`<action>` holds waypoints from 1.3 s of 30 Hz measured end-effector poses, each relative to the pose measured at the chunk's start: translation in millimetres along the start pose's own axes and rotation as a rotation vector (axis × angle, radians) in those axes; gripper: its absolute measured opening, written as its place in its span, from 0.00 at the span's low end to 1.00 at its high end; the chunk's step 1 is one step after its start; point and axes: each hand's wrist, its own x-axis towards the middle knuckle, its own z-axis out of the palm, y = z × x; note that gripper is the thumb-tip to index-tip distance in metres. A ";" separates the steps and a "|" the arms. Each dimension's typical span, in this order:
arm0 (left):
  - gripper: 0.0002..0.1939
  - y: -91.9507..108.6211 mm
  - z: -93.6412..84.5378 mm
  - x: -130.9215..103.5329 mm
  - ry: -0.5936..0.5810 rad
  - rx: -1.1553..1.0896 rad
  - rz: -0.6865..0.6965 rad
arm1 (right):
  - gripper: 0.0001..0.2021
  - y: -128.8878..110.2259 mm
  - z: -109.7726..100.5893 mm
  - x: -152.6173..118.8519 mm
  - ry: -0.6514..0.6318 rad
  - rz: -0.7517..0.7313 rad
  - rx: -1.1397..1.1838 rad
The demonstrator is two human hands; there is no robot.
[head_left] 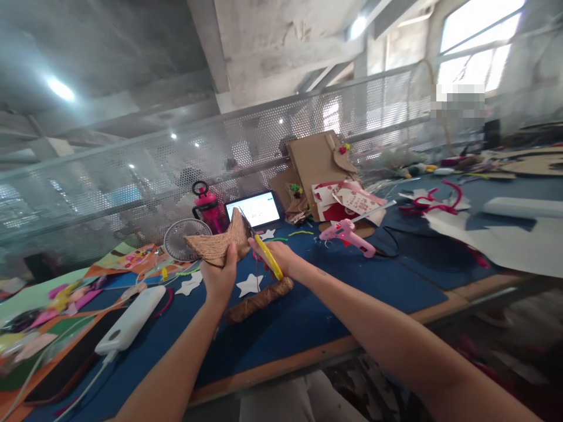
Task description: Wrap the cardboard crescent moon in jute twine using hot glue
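My left hand (219, 276) is closed on a cardboard piece wrapped in tan twine (219, 245), its pointed end up. In my right hand (281, 257) are yellow-handled scissors (269, 258), their dark blades slanting up beside the wrapped piece's right edge. Whether the blades touch it I cannot tell. Below both hands a brown roll of twine (259, 302) lies on the blue table. A white star (250, 285) rests just behind the roll, and another white star (190, 283) lies left of my left hand.
A pink glue gun (347, 237) lies to the right with a dark cord. Behind my hands stand a lit screen (257, 209), a small fan (187, 239) and a pink bottle (209, 208). A white power bank (131, 321) and a dark phone (74, 357) lie left.
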 end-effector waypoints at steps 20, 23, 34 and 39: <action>0.18 -4.9 2.9 13.1 0.031 -0.166 -0.362 | 0.14 11.5 11.9 11.9 0.016 0.168 0.521; 0.16 -17.9 -2.0 29.6 -0.107 -0.179 -0.483 | 0.15 23.2 3.1 15.2 0.060 0.194 0.646; 0.16 -79.7 -36.9 61.8 -0.553 0.173 -0.517 | 0.21 48.8 -24.4 15.9 0.010 0.146 1.011; 0.14 -59.9 -31.1 54.4 -0.549 0.284 -0.185 | 0.30 38.2 -28.3 6.5 -0.121 -0.002 1.141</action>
